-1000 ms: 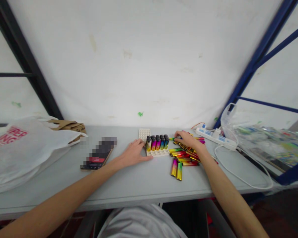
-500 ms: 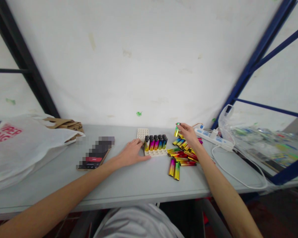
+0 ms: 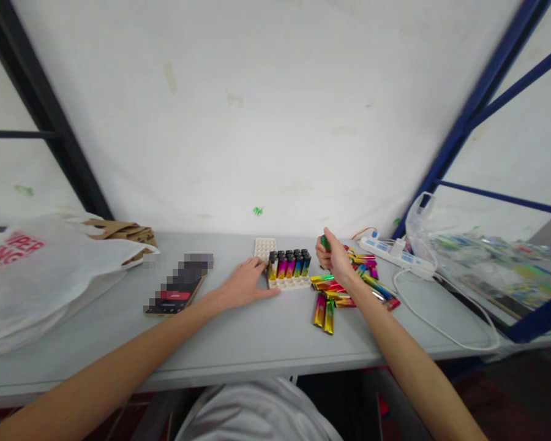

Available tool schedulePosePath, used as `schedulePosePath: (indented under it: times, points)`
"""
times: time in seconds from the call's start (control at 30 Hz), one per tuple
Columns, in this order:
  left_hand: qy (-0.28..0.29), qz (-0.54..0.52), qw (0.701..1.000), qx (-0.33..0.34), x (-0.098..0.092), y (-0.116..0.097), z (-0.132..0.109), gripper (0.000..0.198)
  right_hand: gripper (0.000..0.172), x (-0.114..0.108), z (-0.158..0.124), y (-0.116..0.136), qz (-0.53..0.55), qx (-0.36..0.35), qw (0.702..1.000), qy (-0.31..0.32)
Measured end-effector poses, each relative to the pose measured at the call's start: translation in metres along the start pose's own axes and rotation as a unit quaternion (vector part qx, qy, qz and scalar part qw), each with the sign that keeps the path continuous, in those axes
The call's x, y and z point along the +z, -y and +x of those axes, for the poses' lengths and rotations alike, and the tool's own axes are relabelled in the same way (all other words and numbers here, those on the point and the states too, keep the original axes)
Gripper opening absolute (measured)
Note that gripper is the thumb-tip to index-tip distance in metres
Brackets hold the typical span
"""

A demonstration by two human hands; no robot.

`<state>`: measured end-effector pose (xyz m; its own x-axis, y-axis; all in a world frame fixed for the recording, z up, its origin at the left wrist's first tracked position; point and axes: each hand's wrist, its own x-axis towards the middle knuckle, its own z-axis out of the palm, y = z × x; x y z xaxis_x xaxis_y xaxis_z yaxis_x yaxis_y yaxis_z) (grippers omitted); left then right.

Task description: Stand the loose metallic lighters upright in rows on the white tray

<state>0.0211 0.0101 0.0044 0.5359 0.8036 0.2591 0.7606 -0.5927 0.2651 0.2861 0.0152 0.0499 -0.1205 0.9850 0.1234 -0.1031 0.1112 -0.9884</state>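
A white slotted tray point(image 3: 265, 247) lies on the grey table point(image 3: 257, 337), with a row of rainbow-coloured lighters point(image 3: 289, 264) standing in its near slots. My left hand point(image 3: 244, 284) rests flat against the tray's left side, fingers spread. My right hand point(image 3: 332, 255) hovers just right of the tray, closed round one lighter point(image 3: 324, 242) whose green end sticks out above the fingers. A loose pile of lighters point(image 3: 344, 286) lies on the table under and to the right of that hand.
A phone point(image 3: 178, 286) lies left of the tray. A white plastic bag point(image 3: 32, 275) and brown paper bag point(image 3: 122, 231) sit at far left. A white power strip point(image 3: 395, 252) with cable and a clear plastic bag point(image 3: 482, 260) lie right, by a blue frame point(image 3: 468, 116).
My right hand picked one lighter out of the pile, lifted it, and brought it left toward the tray. My left hand stayed against the tray.
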Motion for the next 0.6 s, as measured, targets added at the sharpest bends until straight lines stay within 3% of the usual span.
schedulePosePath:
  times: [0.2,0.43,0.6]
  points:
    - [-0.004,0.006,1.0,0.005,0.002,0.002,0.0,0.054,0.04,0.019,-0.004,-0.012,-0.051,0.011,0.998,-0.037]
    - [-0.006,0.009,1.0,0.007,0.002,0.002,0.0,0.055,0.044,0.023,-0.009,-0.01,-0.034,0.032,0.999,-0.009]
    - [-0.013,-0.003,1.0,0.007,0.004,0.003,0.001,0.056,0.038,0.023,-0.008,-0.013,-0.061,0.007,0.998,-0.021]
